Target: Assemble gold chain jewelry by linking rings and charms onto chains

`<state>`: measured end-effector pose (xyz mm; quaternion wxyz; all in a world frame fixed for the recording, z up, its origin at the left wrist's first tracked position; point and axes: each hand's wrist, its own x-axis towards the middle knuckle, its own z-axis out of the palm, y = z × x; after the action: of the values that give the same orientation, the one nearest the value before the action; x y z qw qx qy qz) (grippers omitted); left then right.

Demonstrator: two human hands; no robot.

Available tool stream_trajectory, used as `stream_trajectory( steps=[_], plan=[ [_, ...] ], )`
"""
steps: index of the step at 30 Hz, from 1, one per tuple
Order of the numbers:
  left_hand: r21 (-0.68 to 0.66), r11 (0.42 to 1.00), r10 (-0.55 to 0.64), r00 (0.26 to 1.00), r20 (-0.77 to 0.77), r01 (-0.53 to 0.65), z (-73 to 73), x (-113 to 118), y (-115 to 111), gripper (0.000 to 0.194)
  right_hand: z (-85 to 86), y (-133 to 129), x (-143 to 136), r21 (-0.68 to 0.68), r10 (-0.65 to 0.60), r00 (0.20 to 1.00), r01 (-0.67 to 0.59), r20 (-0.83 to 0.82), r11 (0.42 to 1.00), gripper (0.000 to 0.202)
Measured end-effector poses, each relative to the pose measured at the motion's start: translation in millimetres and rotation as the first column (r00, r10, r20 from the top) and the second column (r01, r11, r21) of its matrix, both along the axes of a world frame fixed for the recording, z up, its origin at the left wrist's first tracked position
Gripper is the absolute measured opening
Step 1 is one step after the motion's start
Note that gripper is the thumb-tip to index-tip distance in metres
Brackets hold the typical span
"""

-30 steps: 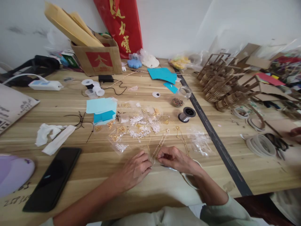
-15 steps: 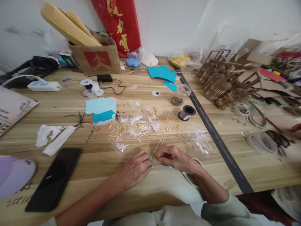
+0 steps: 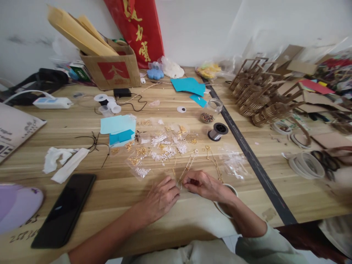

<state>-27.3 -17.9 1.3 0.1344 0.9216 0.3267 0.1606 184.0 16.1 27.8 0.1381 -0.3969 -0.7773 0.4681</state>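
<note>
Near the front of the wooden table, my left hand (image 3: 162,196) is closed, its fingertips at the lower end of a silver chain (image 3: 187,165). Facing it, my right hand (image 3: 202,185) is pinched closed at the right side of that chain; what its fingertips hold is too small to make out. A gold chain (image 3: 215,163) lies on the table just beyond my right hand. Small bags of silver and gold beads (image 3: 165,152) are spread past both hands. Under my right wrist is a round white-rimmed object (image 3: 222,209), partly hidden.
A wire spool (image 3: 218,132) and a bead jar (image 3: 210,112) stand behind. Black phone (image 3: 64,211) lies front left, clear plastic bags (image 3: 233,161) at right. Beyond the dark strip (image 3: 253,156) are wooden baskets (image 3: 264,95), tape rolls (image 3: 306,165) and another person's blurred arm at the right edge.
My hands have shifted slightly closer together at the silver chain. At the right edge, the other person's arm reaches further in, near the scissors.
</note>
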Motion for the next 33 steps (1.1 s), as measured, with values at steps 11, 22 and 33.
stream_trajectory(
  steps=[11,22,33],
  plan=[
    [-0.085,0.995,0.072,0.984,0.161,-0.059,-2.1,0,5,0.024,-4.6,-6,-9,0.073,0.077,0.996,-0.08,0.038,0.994,0.009],
    [-0.242,0.962,0.212,0.906,0.366,-0.127,-3.3,3,10,0.015,-7.4,-7,-13,0.105,0.018,0.998,-0.024,0.063,0.994,0.01],
    [-0.465,0.867,0.392,0.818,0.421,-0.176,-5.4,1,14,0.007,-4.2,-4,-7,-0.027,-0.067,0.997,0.066,-0.039,0.997,0.016]
  ],
)
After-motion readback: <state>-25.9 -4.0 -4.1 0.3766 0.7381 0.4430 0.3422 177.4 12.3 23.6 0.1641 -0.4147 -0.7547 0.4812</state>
